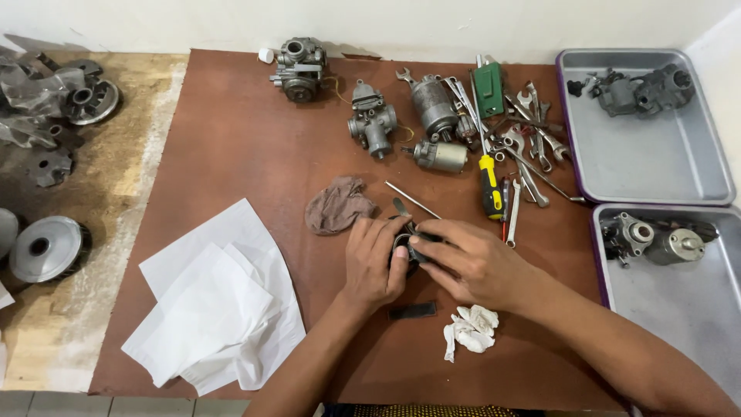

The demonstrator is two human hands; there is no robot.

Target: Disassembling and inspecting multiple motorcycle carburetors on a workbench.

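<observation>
**Both hands clamped on a small dark part, mid-bench**

Nearest the camera: crumpled white tissue (471, 330) and a flat black strip (412, 311) lie just below the hands, prob. set there to stay within reach w/o crowding the work.

Both forearms come in from the bottom edge and converge at the table centre. Left hand (372, 261) wraps the small dark round part (407, 245) from its left side, fingers curled and pressed together round it, thumb tucked under; looks like a steadying hold so the part can't turn. Right hand (472, 262) comes in from the right, wrist low, fingers curled, thumb and forefinger pinching at the part's edge. Part is held just off or on the brown table (231, 139); can't tell which, hands hide the underside.

Left of the hands: stack of white paper sheets (216, 297), spread flat. Just above the left hand: brown rag (336, 205), bunched. A thin metal rod (412, 200) lies slanted beside it.

Further back: yellow-handled screwdriver (490, 188) and a heap of spanners (532, 150), piled right of centre, near the right hand's side. Carburettors (372, 117) and a cylindrical motor (434, 104) sit in a row along the far edge, out of the work zone.

Far right: two grey metal trays (656, 166), each holding engine parts, kept apart from the loose bits.
</observation>
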